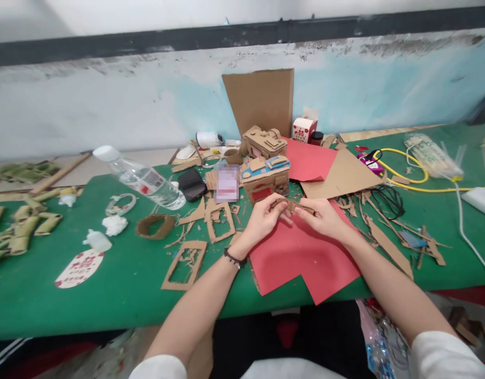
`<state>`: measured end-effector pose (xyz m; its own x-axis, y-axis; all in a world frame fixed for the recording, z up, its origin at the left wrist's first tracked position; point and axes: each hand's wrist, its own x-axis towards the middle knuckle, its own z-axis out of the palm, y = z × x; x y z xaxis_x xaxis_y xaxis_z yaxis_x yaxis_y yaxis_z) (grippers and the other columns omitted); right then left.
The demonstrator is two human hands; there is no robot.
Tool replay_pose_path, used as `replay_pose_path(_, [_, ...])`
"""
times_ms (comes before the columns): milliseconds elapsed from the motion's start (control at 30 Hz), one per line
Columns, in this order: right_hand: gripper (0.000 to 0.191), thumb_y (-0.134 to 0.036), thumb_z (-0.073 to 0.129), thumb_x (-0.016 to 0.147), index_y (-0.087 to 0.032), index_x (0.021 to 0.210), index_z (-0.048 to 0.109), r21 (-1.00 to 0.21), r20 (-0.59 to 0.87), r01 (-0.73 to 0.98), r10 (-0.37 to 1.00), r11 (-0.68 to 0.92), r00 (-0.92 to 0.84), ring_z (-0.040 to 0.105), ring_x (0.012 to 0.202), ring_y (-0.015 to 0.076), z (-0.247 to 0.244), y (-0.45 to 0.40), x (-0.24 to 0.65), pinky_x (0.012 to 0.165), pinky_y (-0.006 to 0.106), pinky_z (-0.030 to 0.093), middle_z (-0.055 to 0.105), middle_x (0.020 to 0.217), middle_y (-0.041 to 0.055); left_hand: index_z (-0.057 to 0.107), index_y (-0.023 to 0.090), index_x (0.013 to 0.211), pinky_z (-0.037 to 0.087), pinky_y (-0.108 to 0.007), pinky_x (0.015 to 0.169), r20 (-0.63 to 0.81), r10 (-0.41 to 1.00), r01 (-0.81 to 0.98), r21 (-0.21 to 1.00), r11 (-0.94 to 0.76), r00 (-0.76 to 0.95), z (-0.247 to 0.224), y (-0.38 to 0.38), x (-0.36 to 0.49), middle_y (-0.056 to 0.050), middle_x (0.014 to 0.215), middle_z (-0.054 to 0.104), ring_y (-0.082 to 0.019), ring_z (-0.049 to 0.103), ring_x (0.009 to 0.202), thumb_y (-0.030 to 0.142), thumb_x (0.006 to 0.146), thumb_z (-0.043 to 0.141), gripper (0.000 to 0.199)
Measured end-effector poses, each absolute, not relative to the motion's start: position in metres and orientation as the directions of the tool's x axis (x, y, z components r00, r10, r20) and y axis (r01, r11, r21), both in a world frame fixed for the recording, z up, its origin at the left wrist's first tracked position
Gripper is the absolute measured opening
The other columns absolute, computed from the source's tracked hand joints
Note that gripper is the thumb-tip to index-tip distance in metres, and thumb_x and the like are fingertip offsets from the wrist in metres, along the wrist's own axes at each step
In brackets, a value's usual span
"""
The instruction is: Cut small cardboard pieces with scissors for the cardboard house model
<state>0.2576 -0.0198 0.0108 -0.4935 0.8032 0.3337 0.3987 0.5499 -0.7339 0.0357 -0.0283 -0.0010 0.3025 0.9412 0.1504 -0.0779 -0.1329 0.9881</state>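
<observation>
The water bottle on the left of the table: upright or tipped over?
Tipped over. The water bottle lies on its side on the green table, its white cap pointing to the far left, well clear of both hands.

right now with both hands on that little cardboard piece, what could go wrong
The thin cardboard piece, pinched by the left hand and right hand, might bend or tear. The cardboard model stands just behind the hands, so a forward nudge could knock it. Loose cardboard scraps near the right forearm could get swept off the green table.
</observation>
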Motion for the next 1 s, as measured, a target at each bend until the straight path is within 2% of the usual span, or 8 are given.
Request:
replay_pose_path(133, [0.047,-0.054,0.052,0.109,-0.023,0.074,0.053,-0.765,0.322,0.378,0.818,0.521,-0.477,0.04,0.058,0.0136,0.007,-0.023,0.254,0.059,0.029,0.03,0.044,0.063,-0.0041,0.063,0.019,0.107,0.069,-0.039,0.074,0.123,0.913,-0.112,0.99,-0.085,0.389,0.003,-0.026,0.033,-0.005,0.087,0.077,-0.023,0.081,0.073,0.066,0.095,0.076,0.05])
replay_pose_path(367, [0.039,-0.05,0.057,0.108,-0.024,0.08,0.051,-0.734,0.294,0.406,0.793,0.545,-0.533,0.039,0.06,0.0137,-0.002,-0.025,0.249,0.06,0.028,0.031,0.043,0.066,-0.0052,0.073,0.019,0.098,0.06,-0.032,0.088,0.279,0.922,0.144,0.935,-0.325,0.27,0.008,-0.031,0.026,-0.007,0.098,0.081,-0.022,0.076,0.094,0.049,0.099,0.075,0.03])
replay_pose_path(567, [0.032,-0.047,0.057,0.11,-0.024,0.088,0.06,-0.733,0.241,0.433,0.795,0.525,-0.556,0.047,0.063,0.0151,0.0,-0.021,0.255,0.062,0.028,0.033,0.054,0.069,-0.0042,0.071,0.019,0.103,0.061,-0.033,0.076,0.2,0.935,0.073,0.97,-0.23,0.292,-0.002,-0.033,0.034,-0.004,0.08,0.079,-0.022,0.078,0.075,0.05,0.101,0.074,0.031])
replay_pose_path(700, [0.034,-0.048,0.057,0.11,-0.023,0.089,0.065,-0.71,0.249,0.454,0.795,0.538,-0.553,0.051,0.064,0.0162,0.003,-0.015,0.26,0.063,0.028,0.034,0.061,0.072,-0.0021,0.075,0.02,0.123,0.062,-0.035,0.096,0.341,0.899,0.243,0.88,-0.408,0.275,0.005,-0.037,0.036,-0.01,0.116,0.083,-0.024,0.08,0.103,0.041,0.104,0.07,0.029])
replay_pose_path(767, [0.033,-0.049,0.059,0.109,-0.023,0.092,0.069,-0.698,0.256,0.483,0.814,0.529,-0.521,0.054,0.065,0.018,0.004,-0.013,0.262,0.064,0.029,0.035,0.064,0.073,-0.0005,0.072,0.023,0.135,0.06,-0.034,0.098,0.403,0.88,0.365,0.802,-0.472,0.251,0.016,-0.045,0.032,-0.01,0.131,0.08,-0.023,0.08,0.107,0.039,0.107,0.066,0.033])
replay_pose_path(867, [0.029,-0.051,0.064,0.107,-0.024,0.111,0.075,-0.687,0.262,0.516,0.836,0.512,-0.482,0.063,0.069,0.0221,0.005,-0.01,0.263,0.066,0.03,0.039,0.072,0.078,0.0021,0.075,0.024,0.125,0.06,-0.031,0.087,0.482,0.875,0.545,0.724,-0.424,0.041,0.036,-0.061,0.008,-0.008,0.121,0.082,-0.018,0.079,0.084,0.045,0.111,0.058,0.03])
replay_pose_path(933, [0.031,-0.051,0.065,0.108,-0.026,0.122,0.075,-0.646,0.256,0.558,0.837,0.521,-0.484,0.068,0.072,0.0243,0.005,-0.01,0.264,0.067,0.031,0.041,0.076,0.08,0.0031,0.074,0.023,0.118,0.058,-0.031,0.08,0.502,0.847,0.672,0.69,-0.269,-0.176,0.045,-0.069,-0.024,-0.006,0.105,0.082,-0.019,0.077,0.079,0.048,0.112,0.053,0.033])
replay_pose_path(1000, [0.03,-0.05,0.063,0.11,-0.027,0.125,0.076,-0.568,0.25,0.624,0.834,0.537,-0.491,0.072,0.076,0.0261,0.005,-0.01,0.263,0.068,0.031,0.041,0.079,0.084,0.005,0.073,0.023,0.123,0.058,-0.035,0.083,0.474,0.818,0.791,0.611,-0.04,-0.325,0.045,-0.071,-0.064,-0.007,0.107,0.082,-0.023,0.077,0.086,0.047,0.112,0.05,0.035])
